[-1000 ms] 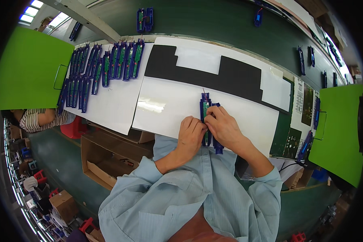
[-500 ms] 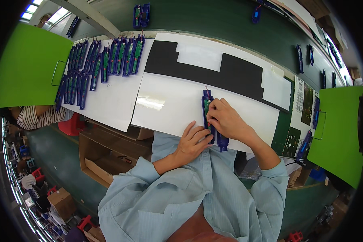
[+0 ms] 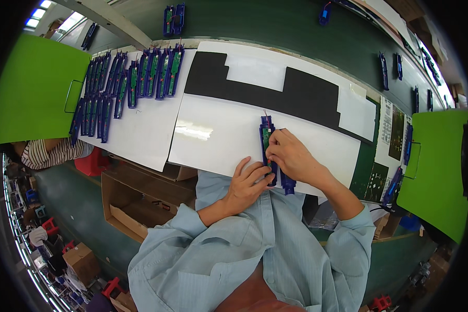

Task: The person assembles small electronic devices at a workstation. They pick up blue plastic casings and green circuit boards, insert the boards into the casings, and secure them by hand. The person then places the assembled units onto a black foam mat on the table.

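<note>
A slim blue plastic housing with a green circuit board (image 3: 265, 134) lies upright in view on the white work surface in front of me, thin wires rising from its far end. My left hand (image 3: 248, 183) is closed around its near end, fingertips on the housing. My right hand (image 3: 292, 156) pinches at the middle of the board from the right side; whatever small part may be between those fingertips is hidden. A second blue housing piece (image 3: 287, 183) sits just right of the first, partly under my right hand, at the table's near edge.
Rows of similar blue housings with boards (image 3: 153, 73) lie at the left. A black stepped mat (image 3: 260, 88) stretches across the far side. Green panels (image 3: 34, 91) flank the bench. Blue parts (image 3: 173, 20) rest on the green conveyor belt (image 3: 275, 26). A person in striped sleeves (image 3: 44, 153) sits left.
Blue parts on the belt have shifted slightly left. Both my hands stay at the same housing, with barely any movement.
</note>
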Demonstrator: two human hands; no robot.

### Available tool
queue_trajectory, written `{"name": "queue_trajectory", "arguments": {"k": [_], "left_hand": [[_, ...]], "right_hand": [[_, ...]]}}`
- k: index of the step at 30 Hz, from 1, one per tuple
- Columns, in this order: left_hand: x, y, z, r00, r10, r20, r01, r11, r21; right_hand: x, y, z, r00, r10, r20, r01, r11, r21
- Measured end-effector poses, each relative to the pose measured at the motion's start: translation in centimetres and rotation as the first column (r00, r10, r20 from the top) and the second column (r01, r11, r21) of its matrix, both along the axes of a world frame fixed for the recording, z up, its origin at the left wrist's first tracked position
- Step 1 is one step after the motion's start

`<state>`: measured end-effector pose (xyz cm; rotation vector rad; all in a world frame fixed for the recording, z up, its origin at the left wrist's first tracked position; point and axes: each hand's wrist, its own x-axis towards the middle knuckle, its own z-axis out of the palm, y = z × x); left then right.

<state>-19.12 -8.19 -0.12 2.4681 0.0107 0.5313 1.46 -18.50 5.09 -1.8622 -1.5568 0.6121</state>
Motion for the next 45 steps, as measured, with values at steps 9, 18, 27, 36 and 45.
{"name": "queue_trajectory", "arguments": {"k": [9, 18, 27, 36, 45], "left_hand": [[0.0, -0.1, -0.1, 1.0, 0.002, 0.001, -0.002, 1.0, -0.017], [0.3, 0.9, 1.1, 0.995, -0.079, -0.065, 0.081, 0.996, 0.023], [0.5, 1.0, 4.1, 0.991, -0.095, -0.097, 0.099, 0.994, 0.043], [16.9, 12.0, 7.9, 0.999, -0.041, 0.025, 0.042, 0.998, -0.047], [24.7, 15.2, 2.7, 0.98, 0.088, 0.176, -0.114, 0.983, 0.144]], "right_hand": [[-0.9, -1.3, -0.4, 0.993, 0.027, 0.114, -0.041, 0.991, 0.124], [-2.0, -4.1, -0.5, 0.934, -0.351, -0.067, 0.357, 0.92, 0.159], [-5.0, -6.7, 0.5, 0.91, -0.409, -0.071, 0.403, 0.911, -0.086], [13.7, 5.0, 0.8, 0.86, -0.268, -0.435, 0.279, 0.96, -0.039], [31.2, 15.7, -6.0, 0.62, -0.785, 0.027, 0.72, 0.582, 0.378]]}}
